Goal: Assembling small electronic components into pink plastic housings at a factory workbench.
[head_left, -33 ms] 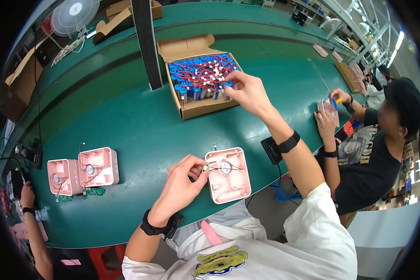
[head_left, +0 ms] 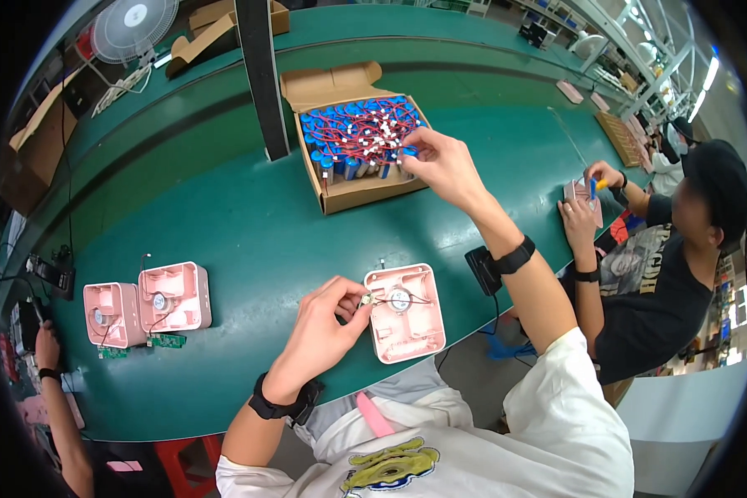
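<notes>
"Pink housings (head_left: pixel 189 292) are sitting toward nine o'clock. What's my left hand (head_left: pixel 325 322) doing at seven?"

"From this distance I'm seeing its fingertips pinching a small wired part (head_left: pixel 366 300). Twelve: a cardboard box (head_left: pixel 373 197) is holding blue cells (head_left: pixel 351 168). Five: an open case (head_left: pixel 405 332) is lying."

"Right hand (head_left: pixel 444 166), one o'clock?"

"Thumb and forefinger are nearly meeting beside the cells; whether they're gripping one, I cannot tell."

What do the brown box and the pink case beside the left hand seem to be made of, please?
The brown box: matte cardboard, probably, judging by its dull tan walls and folded flap. The pink case: likely smooth moulded plastic, given its rounded corners and built-in ribs.
</notes>
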Demonstrator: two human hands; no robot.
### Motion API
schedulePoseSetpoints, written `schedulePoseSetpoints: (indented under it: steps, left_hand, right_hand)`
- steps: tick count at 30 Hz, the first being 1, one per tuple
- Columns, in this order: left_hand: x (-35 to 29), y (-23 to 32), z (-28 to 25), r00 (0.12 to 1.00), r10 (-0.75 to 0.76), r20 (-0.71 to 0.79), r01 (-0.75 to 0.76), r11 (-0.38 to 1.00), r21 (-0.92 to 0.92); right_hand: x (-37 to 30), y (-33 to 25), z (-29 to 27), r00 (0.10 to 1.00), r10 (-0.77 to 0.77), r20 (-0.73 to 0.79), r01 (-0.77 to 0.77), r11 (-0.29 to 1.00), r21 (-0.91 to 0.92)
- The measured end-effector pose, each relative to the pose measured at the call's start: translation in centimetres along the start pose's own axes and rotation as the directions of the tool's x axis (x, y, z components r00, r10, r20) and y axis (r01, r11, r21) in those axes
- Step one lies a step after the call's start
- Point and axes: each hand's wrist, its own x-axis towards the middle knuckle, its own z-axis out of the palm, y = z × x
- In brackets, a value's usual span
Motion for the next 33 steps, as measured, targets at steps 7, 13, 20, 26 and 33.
schedulePoseSetpoints:
  steps: [7, 13, 20, 26, 33]
  left_hand:
    - [0.0, 0.3, -0.3, 0.999, -0.031, 0.026, 0.032, 0.999, -0.021]
    - [0.2, 0.0, -0.4, 0.997, -0.031, 0.069, 0.031, 1.0, 0.001]
    - [0.5, -0.3, 0.3, 0.997, -0.055, 0.061, 0.058, 0.997, -0.045]
    - [0.4, -0.4, 0.6, 0.996, -0.057, 0.062, 0.061, 0.997, -0.054]
    - [0.1, -0.8, 0.3, 0.997, -0.055, 0.058, 0.058, 0.997, -0.054]
  right_hand:
    - [0.0, 1.0, -2.4, 0.998, -0.054, -0.015, 0.055, 0.889, 0.454]
    - [-2.6, 0.3, -4.5, 0.999, -0.035, 0.001, 0.025, 0.725, 0.688]
    - [-6.3, -0.5, -1.2, 0.921, 0.235, 0.31, -0.375, 0.749, 0.547]
    - [-7.2, -0.6, -0.2, 0.949, 0.089, 0.301, -0.232, 0.847, 0.478]
    - [-8.2, -0.4, 2.2, 0.947, -0.062, 0.316, -0.168, 0.742, 0.649]
